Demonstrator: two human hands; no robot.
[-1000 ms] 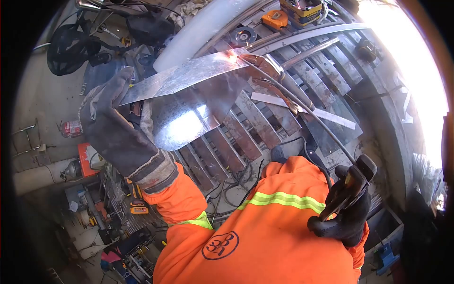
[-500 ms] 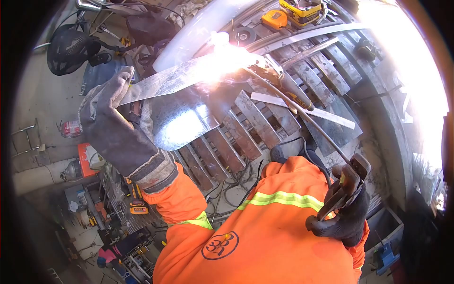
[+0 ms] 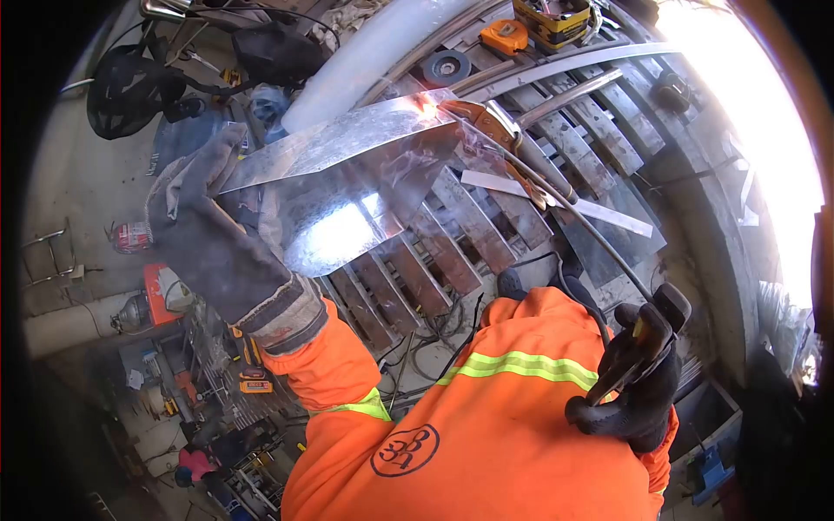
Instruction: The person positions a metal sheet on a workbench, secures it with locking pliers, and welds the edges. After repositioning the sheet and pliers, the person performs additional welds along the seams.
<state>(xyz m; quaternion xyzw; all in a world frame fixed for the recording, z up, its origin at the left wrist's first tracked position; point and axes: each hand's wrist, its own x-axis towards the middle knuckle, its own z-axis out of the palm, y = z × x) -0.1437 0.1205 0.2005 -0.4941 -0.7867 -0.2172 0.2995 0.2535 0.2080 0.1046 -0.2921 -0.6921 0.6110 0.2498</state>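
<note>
My left hand (image 3: 208, 230), in a thick grey work glove, is closed around the near left end of a flat metal plate (image 3: 339, 139). Below that plate is a second shiny sheet (image 3: 304, 208), meeting it along an edge and carrying a bright reflection. My right hand (image 3: 638, 399), in a black glove, grips a welding electrode holder (image 3: 656, 321). From it a long welding rod (image 3: 586, 221) reaches up to the plate's far right corner, where a small orange spot (image 3: 426, 106) glows. Locking pliers (image 3: 486, 122) sit at that same corner.
The slatted metal bench (image 3: 456, 230) carries a narrow metal strip (image 3: 599, 213). Beyond lie a grinding disc (image 3: 446, 68), an orange tape measure (image 3: 504, 36) and a yellow box (image 3: 556, 24). A thick pale tube (image 3: 365, 61) runs behind the plate. Cables (image 3: 426, 352) lie below the bench.
The blinding white arc at the plate's corner has gone out, leaving a small orange glow and thin smoke. My right hand and the rod have shifted slightly; my left hand stays put.
</note>
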